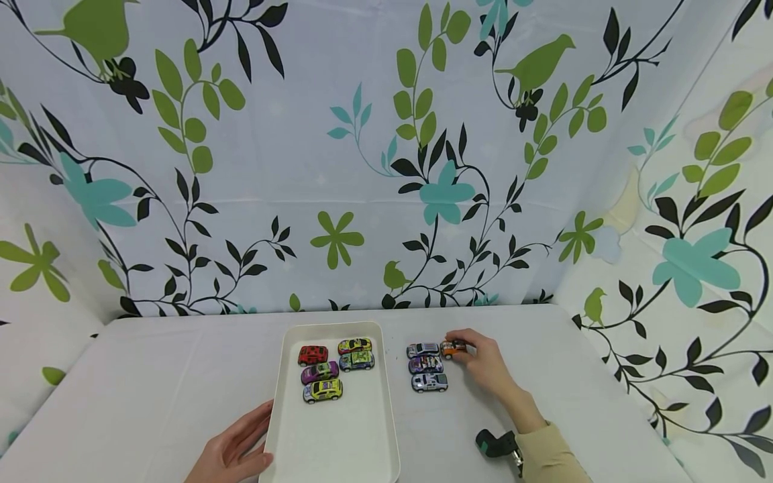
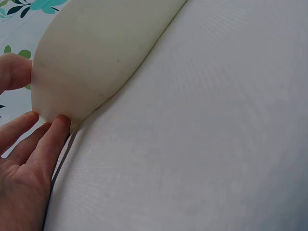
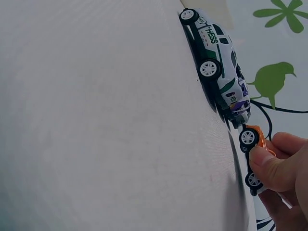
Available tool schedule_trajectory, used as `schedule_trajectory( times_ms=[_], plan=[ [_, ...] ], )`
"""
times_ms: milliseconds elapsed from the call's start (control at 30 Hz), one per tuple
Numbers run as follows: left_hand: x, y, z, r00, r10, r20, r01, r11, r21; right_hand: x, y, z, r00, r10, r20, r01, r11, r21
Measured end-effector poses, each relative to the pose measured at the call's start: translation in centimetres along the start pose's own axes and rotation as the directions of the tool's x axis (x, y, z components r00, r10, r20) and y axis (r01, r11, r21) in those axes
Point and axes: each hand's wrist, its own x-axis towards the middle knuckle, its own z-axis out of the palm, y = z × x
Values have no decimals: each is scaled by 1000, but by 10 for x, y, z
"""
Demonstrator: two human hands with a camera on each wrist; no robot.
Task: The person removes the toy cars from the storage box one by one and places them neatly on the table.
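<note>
Between thumb and fingers my right hand pinches an orange toy car, close beside the grey end car of a short column. That column holds a silver-and-dark toy car, a purple-and-white one and a silver one. The right wrist view shows the orange car's wheels and my thumb over its side. My left hand touches the left wall of a white tray, fingers extended. Inside the tray's far half sit a red car, a purple car and several yellow-green cars.
A white cloth covers the table. Behind it hangs a patterned curtain with leaves and birds. A black wrist device is at the right forearm, beside a beige sleeve.
</note>
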Motion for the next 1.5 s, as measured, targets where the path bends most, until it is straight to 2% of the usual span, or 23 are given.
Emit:
schedule_trajectory(
  times_ms=[133, 467, 733, 1267, 1500],
  plan=[
    [-1, 0, 0, 1000, 6, 8, -6, 1000, -10, -1, 0, 1, 1000, 0, 12, 0, 1000, 0],
    [-2, 2, 2, 999, 8, -33, -7, 1000, 23, -1, 1, 1, 1000, -4, 28, 4, 1000, -15],
    [-1, 3, 2, 999, 30, -23, -30, 999, 37, 0, 1, 1, 999, 5, 33, -4, 1000, -27],
    [0, 1, 1, 1000, 8, -9, -8, 1000, -8, -2, 0, 3, 999, 41, 16, -40, 997, -67],
    [0, 2, 0, 1000, 5, -3, -5, 1000, -19, -2, -5, 2, 1000, 7, 5, -6, 998, -64]
  ],
)
